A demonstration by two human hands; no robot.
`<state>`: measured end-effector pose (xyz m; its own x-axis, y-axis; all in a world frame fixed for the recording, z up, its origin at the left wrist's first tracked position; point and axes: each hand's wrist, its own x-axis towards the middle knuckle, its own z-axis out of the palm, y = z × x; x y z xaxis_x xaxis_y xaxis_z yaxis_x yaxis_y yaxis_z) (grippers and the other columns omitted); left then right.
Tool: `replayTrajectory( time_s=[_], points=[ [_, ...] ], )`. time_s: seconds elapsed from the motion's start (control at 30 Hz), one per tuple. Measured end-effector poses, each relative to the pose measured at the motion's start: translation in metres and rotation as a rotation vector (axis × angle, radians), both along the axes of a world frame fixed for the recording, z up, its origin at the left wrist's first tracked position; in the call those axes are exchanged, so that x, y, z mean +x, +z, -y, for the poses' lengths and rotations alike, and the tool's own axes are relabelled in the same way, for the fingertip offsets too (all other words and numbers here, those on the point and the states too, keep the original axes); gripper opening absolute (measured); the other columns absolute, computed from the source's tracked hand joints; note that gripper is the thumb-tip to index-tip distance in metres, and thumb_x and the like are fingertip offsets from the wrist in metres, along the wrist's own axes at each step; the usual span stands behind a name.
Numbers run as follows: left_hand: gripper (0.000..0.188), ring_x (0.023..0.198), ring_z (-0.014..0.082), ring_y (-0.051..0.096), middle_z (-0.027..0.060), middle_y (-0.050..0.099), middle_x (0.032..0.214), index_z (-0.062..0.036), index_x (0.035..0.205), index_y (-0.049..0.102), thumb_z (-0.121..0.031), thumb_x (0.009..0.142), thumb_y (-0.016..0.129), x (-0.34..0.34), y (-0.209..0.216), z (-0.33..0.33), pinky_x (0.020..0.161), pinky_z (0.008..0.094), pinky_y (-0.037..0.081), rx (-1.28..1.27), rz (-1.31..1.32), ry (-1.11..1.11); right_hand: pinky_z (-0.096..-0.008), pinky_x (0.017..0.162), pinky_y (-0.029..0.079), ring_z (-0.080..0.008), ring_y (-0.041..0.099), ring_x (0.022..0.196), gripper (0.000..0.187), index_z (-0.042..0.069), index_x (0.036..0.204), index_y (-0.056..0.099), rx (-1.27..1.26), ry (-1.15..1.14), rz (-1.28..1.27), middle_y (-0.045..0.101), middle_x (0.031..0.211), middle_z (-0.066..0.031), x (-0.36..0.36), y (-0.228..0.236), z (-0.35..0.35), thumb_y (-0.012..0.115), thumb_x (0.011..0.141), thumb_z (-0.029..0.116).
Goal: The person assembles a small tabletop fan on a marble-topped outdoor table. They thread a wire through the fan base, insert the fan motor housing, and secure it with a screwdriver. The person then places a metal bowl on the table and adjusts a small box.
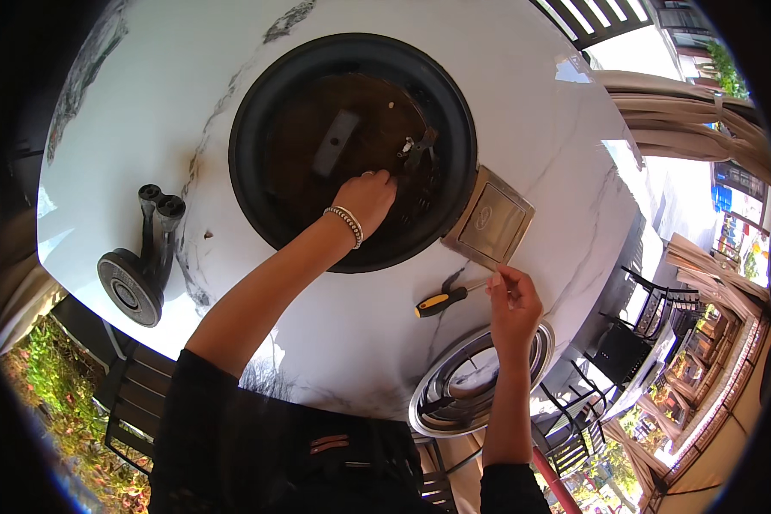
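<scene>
A round black basin with a rust-brown bottom is set in the white marbled tabletop. My left hand, a beaded bracelet at its wrist, reaches inside with fingers curled down; its fingertips are hidden. Beyond it lie a flat grey bar with a hole and a small dark metal fitting. My right hand has thumb and forefinger pinched together beside a square metal plate at the basin's rim. A yellow-and-black screwdriver lies on the table, its shaft pointing toward those fingertips. What they pinch is unclear.
On the left stands a black round gas burner with two tubes. A shiny metal ring lies near the table's front right edge. Slatted chairs surround the table, with beige curtains at the right.
</scene>
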<state>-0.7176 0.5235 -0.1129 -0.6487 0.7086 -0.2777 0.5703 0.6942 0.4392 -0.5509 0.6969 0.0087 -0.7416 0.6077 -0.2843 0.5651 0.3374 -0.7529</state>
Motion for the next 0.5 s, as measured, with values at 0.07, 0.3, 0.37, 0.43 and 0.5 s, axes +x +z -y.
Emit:
replayTrajectory(
  time_s=[0.07, 0.3, 0.37, 0.43, 0.5],
  points=[
    [0.025, 0.086, 0.0261, 0.059, 0.0105, 0.058, 0.091, -0.0062, 0.103, 0.060, -0.008, 0.079, 0.054, -0.002, -0.007, -0.008, 0.074, 0.0356, 0.050, 0.070, 0.027, 0.024, -0.0220, 0.068, 0.048, -0.0095, 0.059, 0.072, 0.015, -0.003, 0.097, 0.059, 0.028, 0.035, 0.035, 0.061, 0.080, -0.0052, 0.005, 0.002, 0.002, 0.056, 0.086, 0.006],
    [0.009, 0.079, 0.0279, 0.058, 0.0070, 0.059, 0.083, -0.0094, 0.082, 0.065, -0.009, 0.075, 0.060, -0.012, -0.028, -0.018, 0.067, 0.0380, 0.049, 0.226, 0.039, 0.123, -0.0223, 0.063, 0.048, -0.0108, 0.062, 0.066, 0.010, -0.002, 0.091, 0.062, 0.060, 0.042, -0.046, 0.064, 0.074, -0.0070, 0.016, 0.005, 0.006, 0.058, 0.083, 0.003],
    [0.006, 0.080, 0.0277, 0.058, 0.0057, 0.059, 0.083, -0.0087, 0.079, 0.064, -0.008, 0.074, 0.061, -0.013, -0.030, -0.017, 0.066, 0.0378, 0.049, 0.282, 0.037, 0.144, -0.0219, 0.062, 0.048, -0.0108, 0.062, 0.066, 0.010, -0.002, 0.091, 0.062, 0.046, 0.018, -0.051, 0.064, 0.074, -0.0071, 0.019, 0.006, 0.007, 0.059, 0.083, 0.003],
    [0.006, 0.079, 0.0277, 0.058, 0.0055, 0.059, 0.081, -0.0084, 0.078, 0.063, -0.006, 0.073, 0.060, -0.013, -0.028, -0.019, 0.066, 0.0377, 0.048, 0.297, -0.016, 0.117, -0.0214, 0.062, 0.048, -0.0108, 0.062, 0.067, 0.010, -0.002, 0.091, 0.062, 0.023, -0.004, -0.063, 0.064, 0.074, -0.0071, 0.023, 0.006, 0.008, 0.059, 0.083, 0.003],
    [0.005, 0.077, 0.0278, 0.058, 0.0057, 0.059, 0.080, -0.0077, 0.076, 0.061, -0.004, 0.074, 0.059, -0.013, -0.020, -0.020, 0.064, 0.0373, 0.048, 0.311, -0.044, 0.139, -0.0208, 0.061, 0.048, -0.0106, 0.062, 0.067, 0.010, -0.003, 0.090, 0.062, 0.001, -0.020, -0.070, 0.064, 0.074, -0.0070, 0.026, 0.006, 0.010, 0.058, 0.083, 0.003]
  ],
)
